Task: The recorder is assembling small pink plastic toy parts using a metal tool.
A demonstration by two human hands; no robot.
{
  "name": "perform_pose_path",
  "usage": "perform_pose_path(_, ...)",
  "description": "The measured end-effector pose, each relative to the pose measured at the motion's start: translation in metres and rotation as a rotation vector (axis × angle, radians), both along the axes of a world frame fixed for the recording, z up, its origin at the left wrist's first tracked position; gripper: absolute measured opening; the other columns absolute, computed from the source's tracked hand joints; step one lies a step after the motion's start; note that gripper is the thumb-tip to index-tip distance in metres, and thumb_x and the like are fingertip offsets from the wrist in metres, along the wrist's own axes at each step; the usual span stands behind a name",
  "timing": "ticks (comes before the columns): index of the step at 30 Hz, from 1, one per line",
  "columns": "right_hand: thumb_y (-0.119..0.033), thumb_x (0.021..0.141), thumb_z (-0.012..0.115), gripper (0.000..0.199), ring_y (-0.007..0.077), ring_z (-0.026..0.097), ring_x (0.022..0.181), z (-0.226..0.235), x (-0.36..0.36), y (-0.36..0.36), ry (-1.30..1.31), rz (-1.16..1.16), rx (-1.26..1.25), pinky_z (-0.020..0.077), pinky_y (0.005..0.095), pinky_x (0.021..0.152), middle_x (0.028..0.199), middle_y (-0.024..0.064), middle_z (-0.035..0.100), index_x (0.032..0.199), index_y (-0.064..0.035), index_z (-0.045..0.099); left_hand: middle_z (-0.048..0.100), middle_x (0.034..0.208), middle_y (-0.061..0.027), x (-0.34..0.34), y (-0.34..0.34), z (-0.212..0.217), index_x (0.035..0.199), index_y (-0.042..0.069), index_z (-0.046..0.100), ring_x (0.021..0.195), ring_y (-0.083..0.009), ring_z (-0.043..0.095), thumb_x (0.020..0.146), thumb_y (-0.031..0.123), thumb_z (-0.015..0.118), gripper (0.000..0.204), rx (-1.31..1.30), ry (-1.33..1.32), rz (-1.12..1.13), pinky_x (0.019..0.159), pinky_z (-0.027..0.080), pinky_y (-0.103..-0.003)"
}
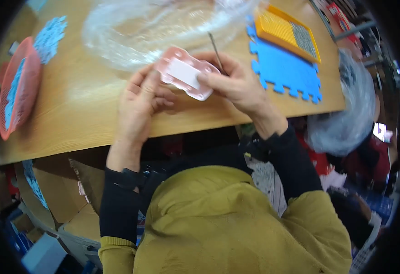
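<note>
A pink plastic piece with wavy edges (pixel 165 66) and a white rectangle (pixel 183 73) on its face is held above the table edge, tilted. My left hand (pixel 140 102) pinches its left side between thumb and forefinger, the other fingers curled loosely. At the piece's right end, the thumb of my right hand (pixel 238 84) presses on the white rectangle, the fingers behind it. A thin dark rod-like tool (pixel 215 48) also sticks up from my right hand; its lower end is hidden by the fingers.
Clear plastic bagging (pixel 117 34) lies beyond my hands. A yellow tray (pixel 273 34) with small grey metal parts rests on a blue foam mat (pixel 284 75) at right. A pink basket (pixel 28 86) of light blue pieces stands at left, near a loose pile (pixel 50 39). A cardboard box (pixel 56 192) sits below.
</note>
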State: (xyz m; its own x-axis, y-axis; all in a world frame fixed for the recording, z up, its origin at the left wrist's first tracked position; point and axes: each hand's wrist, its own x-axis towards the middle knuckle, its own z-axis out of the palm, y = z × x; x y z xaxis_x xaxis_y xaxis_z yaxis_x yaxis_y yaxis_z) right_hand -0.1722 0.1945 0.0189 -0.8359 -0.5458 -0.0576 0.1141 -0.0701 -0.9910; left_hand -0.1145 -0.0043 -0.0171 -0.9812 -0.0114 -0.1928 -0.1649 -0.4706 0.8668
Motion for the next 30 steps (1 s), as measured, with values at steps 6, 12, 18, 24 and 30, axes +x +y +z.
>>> perform_pose_path(6,-0.013,0.086,0.063,0.036,0.0097,0.061,0.089,0.013,0.004,0.029,0.192,0.004,0.008,0.0496,0.0233,0.079,0.1,0.0067,0.065,0.118,0.0038,0.057,0.065,0.086,-0.008,-0.012,0.02,0.012,0.107,0.001,0.056,0.071,-0.0141,0.064,0.096,0.018,0.053,0.02,-0.006,0.115,-0.121,0.065,0.054,-0.025)
perform_pose_path(12,-0.012,0.089,0.064,0.038,0.0074,0.059,0.093,0.017,0.01,0.061,0.29,0.03,0.096,0.049,0.022,0.082,0.1,0.0026,0.064,0.124,-0.0009,0.056,0.063,0.086,-0.0074,-0.021,0.037,0.028,0.107,0.0,0.054,0.073,-0.0139,0.063,0.095,0.016,0.054,0.021,-0.165,0.17,-0.292,0.067,0.053,-0.025)
perform_pose_path(18,-0.029,0.089,0.065,0.038,0.0054,0.057,0.08,0.026,0.003,0.077,0.433,-0.047,0.335,0.0466,0.0215,0.068,0.091,-0.0002,0.064,0.117,-0.0045,0.062,0.063,0.091,-0.0081,-0.031,0.053,0.039,0.115,0.001,0.054,0.077,-0.0142,0.063,0.096,0.017,0.053,0.025,-0.114,0.14,-0.345,0.072,0.052,-0.028)
perform_pose_path(24,-0.024,0.084,0.068,0.039,0.0201,0.064,0.09,0.019,-0.007,0.066,0.42,-0.094,0.182,0.0502,0.0301,0.083,0.096,0.0152,0.068,0.111,0.0029,0.062,0.063,0.102,-0.0078,-0.048,0.042,0.038,0.121,0.001,0.051,0.082,-0.0152,0.063,0.096,0.016,0.053,0.029,-0.106,0.173,-0.378,0.074,0.052,-0.028)
perform_pose_path(30,-0.022,0.085,0.065,0.037,0.0183,0.063,0.087,0.007,0.002,0.059,0.362,-0.151,0.205,0.0503,0.0302,0.076,0.093,0.0105,0.066,0.115,-0.0016,0.061,0.061,0.099,-0.0073,-0.06,0.031,0.035,0.127,0.002,0.048,0.079,-0.0121,0.061,0.096,0.015,0.054,0.034,-0.339,0.114,-0.431,0.07,0.052,-0.025)
